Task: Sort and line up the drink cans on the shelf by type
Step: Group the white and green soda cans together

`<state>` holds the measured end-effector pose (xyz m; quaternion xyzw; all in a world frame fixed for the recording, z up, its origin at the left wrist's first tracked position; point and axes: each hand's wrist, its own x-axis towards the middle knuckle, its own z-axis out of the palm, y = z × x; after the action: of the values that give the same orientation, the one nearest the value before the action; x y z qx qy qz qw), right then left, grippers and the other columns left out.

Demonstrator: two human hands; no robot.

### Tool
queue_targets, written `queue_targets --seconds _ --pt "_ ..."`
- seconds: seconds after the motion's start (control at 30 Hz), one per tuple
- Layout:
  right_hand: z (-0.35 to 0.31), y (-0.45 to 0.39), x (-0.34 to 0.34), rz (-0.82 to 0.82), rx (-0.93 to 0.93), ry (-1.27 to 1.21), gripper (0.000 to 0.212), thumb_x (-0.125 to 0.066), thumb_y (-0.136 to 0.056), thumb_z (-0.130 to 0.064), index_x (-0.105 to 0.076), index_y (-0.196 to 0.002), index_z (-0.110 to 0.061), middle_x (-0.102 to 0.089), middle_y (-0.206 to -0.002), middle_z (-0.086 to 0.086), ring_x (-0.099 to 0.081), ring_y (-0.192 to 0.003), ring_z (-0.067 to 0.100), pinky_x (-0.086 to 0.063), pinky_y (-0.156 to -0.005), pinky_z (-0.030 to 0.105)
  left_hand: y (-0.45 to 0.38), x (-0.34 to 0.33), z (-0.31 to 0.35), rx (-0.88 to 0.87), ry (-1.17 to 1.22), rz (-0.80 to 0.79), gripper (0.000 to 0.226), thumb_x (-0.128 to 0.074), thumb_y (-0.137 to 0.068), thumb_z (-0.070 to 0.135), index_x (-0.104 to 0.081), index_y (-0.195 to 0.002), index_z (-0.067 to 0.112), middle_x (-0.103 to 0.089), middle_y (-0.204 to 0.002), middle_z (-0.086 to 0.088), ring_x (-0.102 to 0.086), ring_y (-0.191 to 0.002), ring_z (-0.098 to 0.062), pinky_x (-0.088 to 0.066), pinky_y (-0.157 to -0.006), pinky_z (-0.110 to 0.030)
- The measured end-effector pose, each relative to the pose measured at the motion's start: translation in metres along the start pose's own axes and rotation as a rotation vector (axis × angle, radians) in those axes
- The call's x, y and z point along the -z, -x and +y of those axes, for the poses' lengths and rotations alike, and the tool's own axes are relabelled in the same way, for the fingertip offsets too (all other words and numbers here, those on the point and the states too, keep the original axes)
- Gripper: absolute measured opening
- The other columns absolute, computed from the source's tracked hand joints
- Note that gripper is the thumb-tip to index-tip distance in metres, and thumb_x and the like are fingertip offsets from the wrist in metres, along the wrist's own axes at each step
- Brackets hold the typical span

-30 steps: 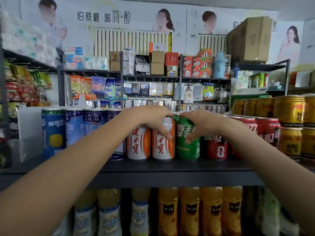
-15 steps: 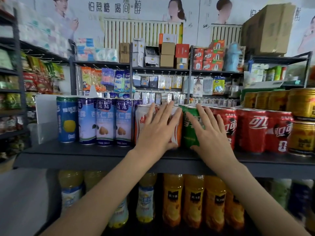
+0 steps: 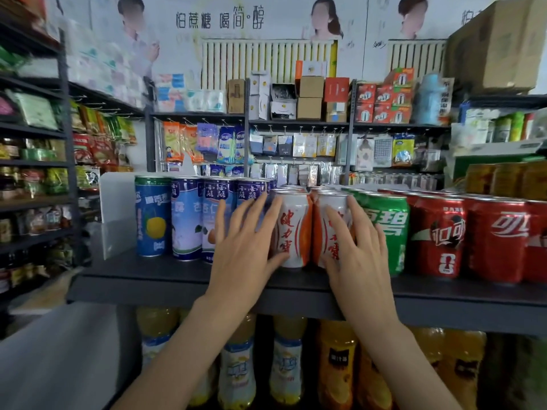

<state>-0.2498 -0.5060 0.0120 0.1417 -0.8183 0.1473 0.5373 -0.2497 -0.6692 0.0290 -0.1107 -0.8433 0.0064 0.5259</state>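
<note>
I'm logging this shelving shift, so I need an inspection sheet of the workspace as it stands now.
Surface: dark shelf, cans upright along it.
Job's things: from left, blue cans, two white-orange cans, green can, red cans, grouped by type.
Clutter: nothing seen.
Hands: left hand flat against the left white-orange can; right hand flat against the right one; fingers straight.
Cables: nothing seen.
Surroundings: juice bottles below; gold cans at right; racks of snacks behind.
</note>
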Motion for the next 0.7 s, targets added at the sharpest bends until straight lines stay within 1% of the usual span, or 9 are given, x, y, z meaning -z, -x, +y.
queue_targets --seconds 0.13,0.23,0.3,0.37,0.43,0.47,0.53,0.63,0.7 --pt "-0.005 -0.003 -0.005 0.011 -0.050 0.077 0.076 -0.072 -0.067 0.008 -0.044 -0.133 -0.017 -0.037 -0.144 0.016 -0.034 -0.133 0.032 -0.028 -0.109 0.049 0.000 -0.003 -0.004 -0.021 0.014 0.042 0.085 -0.079 -0.056 0.048 -0.053 -0.127 0.009 -0.062 -0.118 -0.004 -0.048 -0.117 -0.025 -0.012 -0.108 -0.048" --pt "-0.006 -0.004 -0.004 -0.008 -0.068 0.127 0.075 -0.076 -0.064 0.004 -0.046 -0.130 -0.018 -0.039 -0.141 0.016 -0.036 -0.130 0.033 -0.028 -0.108 0.052 0.000 -0.005 -0.009 -0.048 0.032 0.041 0.079 -0.076 -0.060 0.049 -0.055 -0.124 0.009 -0.061 -0.120 -0.003 -0.043 -0.119 -0.024 -0.013 -0.108 -0.050" --pt "-0.010 -0.009 0.002 -0.007 -0.082 0.097 0.072 -0.078 -0.064 -0.001 -0.048 -0.127 -0.019 -0.041 -0.138 0.015 -0.038 -0.128 0.032 -0.025 -0.109 0.052 -0.004 -0.003 -0.018 -0.068 0.065 0.056 0.067 -0.063 -0.072 0.052 -0.056 -0.124 0.009 -0.059 -0.124 -0.003 -0.040 -0.122 -0.022 -0.012 -0.109 -0.050" --pt "-0.013 -0.026 0.013 0.044 -0.076 -0.033 0.057 -0.074 -0.073 -0.005 -0.053 -0.125 -0.017 -0.047 -0.132 0.012 -0.039 -0.122 0.029 -0.030 -0.107 0.051 -0.015 0.003 -0.026 -0.075 0.099 0.073 0.064 -0.044 -0.080 0.054 -0.055 -0.125 0.010 -0.057 -0.128 -0.002 -0.037 -0.124 -0.020 -0.010 -0.110 -0.049" --pt "-0.013 -0.061 0.024 0.052 -0.020 -0.086 0.039 -0.068 -0.080 -0.006 -0.061 -0.118 -0.015 -0.058 -0.119 0.009 -0.048 -0.113 0.028 -0.035 -0.103 0.047 -0.032 0.009 -0.030 -0.087 0.116 0.072 0.063 -0.036 -0.081 0.055 -0.056 -0.124 0.013 -0.058 -0.126 0.000 -0.040 -0.126 -0.021 -0.008 -0.109 -0.050" --pt "-0.012 -0.083 0.028 -0.015 0.012 -0.069 0.030 -0.065 -0.083 -0.009 -0.065 -0.113 -0.015 -0.062 -0.113 0.006 -0.050 -0.110 0.026 -0.035 -0.103 0.044 -0.039 0.012 -0.030 -0.100 0.121 0.065 0.061 -0.035 -0.082 0.056 -0.058 -0.122 0.016 -0.060 -0.124 0.002 -0.044 -0.125 -0.022 -0.006 -0.109 -0.050" --pt "-0.011 -0.122 0.026 -0.265 0.062 -0.065 0.020 -0.060 -0.088 -0.013 -0.068 -0.106 -0.018 -0.066 -0.109 0.000 -0.051 -0.104 0.016 -0.037 -0.100 0.036 -0.050 0.015 -0.028 -0.123 0.154 0.044 0.053 -0.037 -0.084 0.055 -0.063 -0.115 0.021 -0.063 -0.118 0.006 -0.047 -0.125 -0.022 -0.001 -0.110 -0.047" --pt "-0.012 -0.156 0.008 -0.647 0.134 -0.117 0.020 -0.059 -0.087 -0.007 -0.070 -0.101 -0.015 -0.069 -0.106 0.000 -0.055 -0.086 0.003 -0.044 -0.088 0.022 -0.058 0.018 -0.025 -0.106 0.221 0.011 0.035 -0.046 -0.088 0.049 -0.063 -0.108 0.026 -0.061 -0.118 0.012 -0.036 -0.132 -0.014 0.017 -0.110 -0.038" --pt "-0.011 -0.164 -0.001 -0.758 0.121 -0.194 0.020 -0.059 -0.086 -0.002 -0.071 -0.099 -0.011 -0.069 -0.096 -0.001 -0.056 -0.075 -0.002 -0.046 -0.078 0.020 -0.060 0.015 -0.026 -0.111 0.248 -0.006 0.030 -0.046 -0.089 0.048 -0.061 -0.107 0.029 -0.058 -0.120 0.015 -0.030 -0.133 -0.009 0.022 -0.107 -0.033"
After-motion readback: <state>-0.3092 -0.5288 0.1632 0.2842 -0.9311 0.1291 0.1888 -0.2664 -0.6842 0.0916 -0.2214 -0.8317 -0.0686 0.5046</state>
